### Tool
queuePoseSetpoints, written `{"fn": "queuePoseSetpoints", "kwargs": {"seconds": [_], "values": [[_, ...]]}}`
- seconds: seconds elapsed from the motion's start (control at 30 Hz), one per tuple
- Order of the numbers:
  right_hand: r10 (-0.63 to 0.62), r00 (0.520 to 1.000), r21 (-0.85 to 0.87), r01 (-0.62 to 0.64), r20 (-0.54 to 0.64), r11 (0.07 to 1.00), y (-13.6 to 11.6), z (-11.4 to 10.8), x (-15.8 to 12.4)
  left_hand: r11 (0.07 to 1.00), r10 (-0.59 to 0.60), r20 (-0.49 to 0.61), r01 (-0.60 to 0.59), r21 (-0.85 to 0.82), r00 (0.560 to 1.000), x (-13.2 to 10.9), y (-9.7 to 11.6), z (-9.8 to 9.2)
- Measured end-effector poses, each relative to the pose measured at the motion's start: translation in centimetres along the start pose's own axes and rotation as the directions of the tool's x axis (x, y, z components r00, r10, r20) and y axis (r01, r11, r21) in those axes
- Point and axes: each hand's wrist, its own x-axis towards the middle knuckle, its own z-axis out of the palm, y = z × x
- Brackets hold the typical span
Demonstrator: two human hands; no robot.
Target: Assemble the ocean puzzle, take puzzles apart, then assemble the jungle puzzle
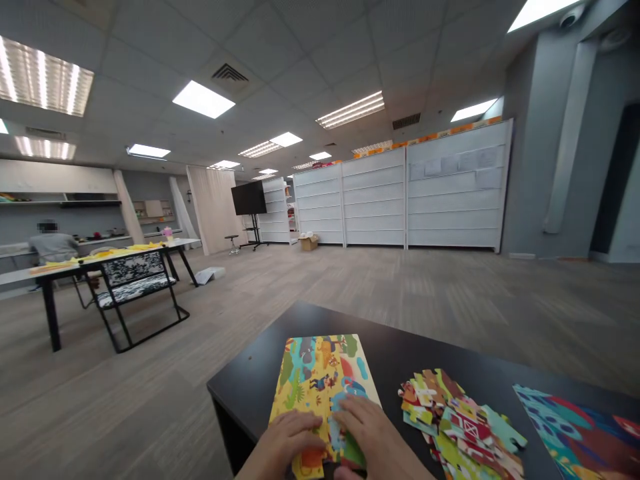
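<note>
**Your left hand and right hand are on a jigsaw puzzle**

Far off on the left, a person in a gray shirt sits by a long table with yellow things on it. A black and white chair stands at that table. Past them, a dark TV screen stands on legs, and a cardboard box sits on the floor by a long white wall of panels.

Now look close to you. A black table is in front of you. Your left hand lies flat on the low left part of the jigsaw puzzle, with the fingers close together. It holds nothing that you can see. Your right hand is right next to it, on the low right part, and the fingers curl down a little. You cannot tell if those fingers hold a piece.

The jigsaw puzzle is bright yellow, blue and green. It lies flat, under both hands and reaching out past them. Just right of your right hand is a messy pile of puzzle pieces. Past that, a colorful sheet lies flat, and the picture cuts it off.
</note>
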Motion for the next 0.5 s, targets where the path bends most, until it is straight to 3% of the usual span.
{"fn": "queuePoseSetpoints", "kwargs": {"seconds": [0.13, 0.27, 0.4, 0.5], "values": [[0.017, 1.0, -0.064, -0.019, -0.017, 0.998, 0.2, 0.9, -0.2, 0.998, -0.044, -0.041, 0.042, -0.049, 0.998, 0.4, 1.6, -2.1], [-0.085, 0.995, -0.242, 0.068, -0.06, 0.968, 0.4, 2.7, -0.3, 0.993, -0.09, -0.01, 0.089, -0.072, 0.996, 1.2, 3.2, -4.1], [-0.165, 0.971, -0.38, 0.089, -0.174, 0.921, 0.8, 3.9, -0.3, 0.988, -0.122, -0.038, 0.118, -0.098, 0.992, 1.4, 3.1, -4.0], [-0.19, 0.953, -0.408, 0.081, -0.235, 0.91, 1.3, 4.5, -0.3, 0.981, -0.172, -0.15, 0.155, -0.119, 0.974, 1.6, 2.1, -3.0]]}}
